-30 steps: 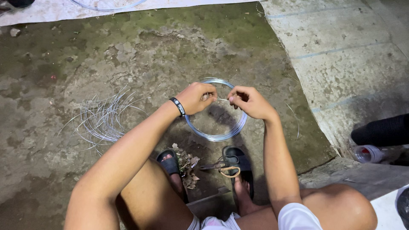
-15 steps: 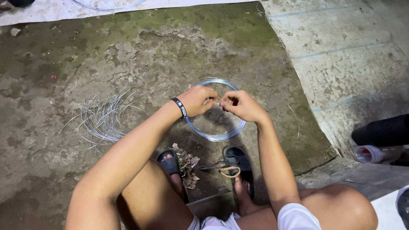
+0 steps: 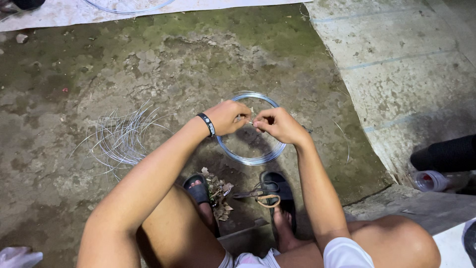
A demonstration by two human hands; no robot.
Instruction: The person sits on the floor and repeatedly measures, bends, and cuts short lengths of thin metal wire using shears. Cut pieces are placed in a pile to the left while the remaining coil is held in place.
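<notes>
My left hand (image 3: 229, 116) and my right hand (image 3: 278, 124) meet over a round coil of thin silver wire (image 3: 250, 159), each pinching the wire near the coil's top. The fingertips of both hands almost touch. A black wristband sits on my left wrist. The coil hangs just above the mossy concrete ground in front of my knees. A pair of scissors (image 3: 260, 193) lies on my right sandal below the coil.
A heap of cut curved wire pieces (image 3: 121, 139) lies on the ground to the left. Dry leaves sit between my sandalled feet. A pale concrete slab (image 3: 396, 64) rises on the right, with a dark roll (image 3: 444, 154) and a plastic bottle (image 3: 431, 179) beside it.
My right hand has slid left along the coil until it meets my left hand. The coil has shifted slightly with the hands.
</notes>
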